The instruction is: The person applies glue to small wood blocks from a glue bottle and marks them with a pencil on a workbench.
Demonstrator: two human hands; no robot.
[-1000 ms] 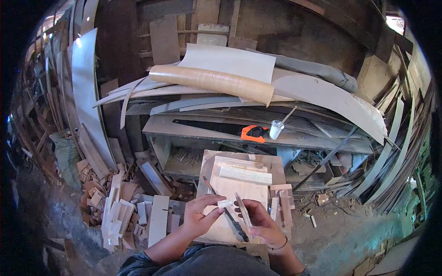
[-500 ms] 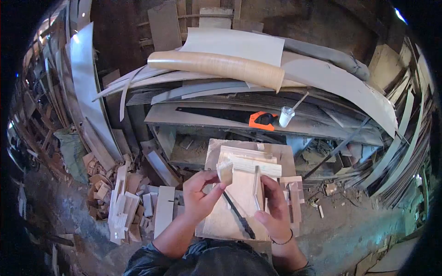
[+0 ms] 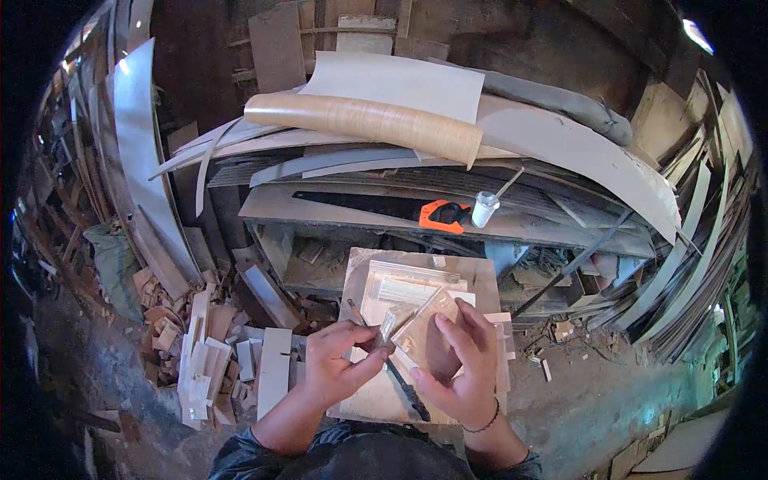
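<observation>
My left hand (image 3: 344, 362) pinches a small pale wood block (image 3: 387, 326), tilted upright between thumb and fingers. My right hand (image 3: 464, 360) grips a flat wooden piece (image 3: 428, 332), its broad face turned up and its near-left corner close to the small block; whether the two touch is hard to tell. Both hands are above a wooden work board (image 3: 364, 402). Under them on the board lie pale wood strips (image 3: 408, 274) and a dark, thin tool (image 3: 408, 390) that slants from upper left to lower right.
Behind the board, a shelf (image 3: 336, 214) holds an orange-handled saw (image 3: 442, 216) and a white cup (image 3: 485, 210) with a stick in it. Curved sheets and a rolled veneer (image 3: 364, 122) lie above. Wood offcuts (image 3: 210, 364) are heaped at the left.
My right hand has turned the flat piece from edge-on to face-up and brought it toward the small block. My left hand has tilted its block. The whole view has shifted slightly.
</observation>
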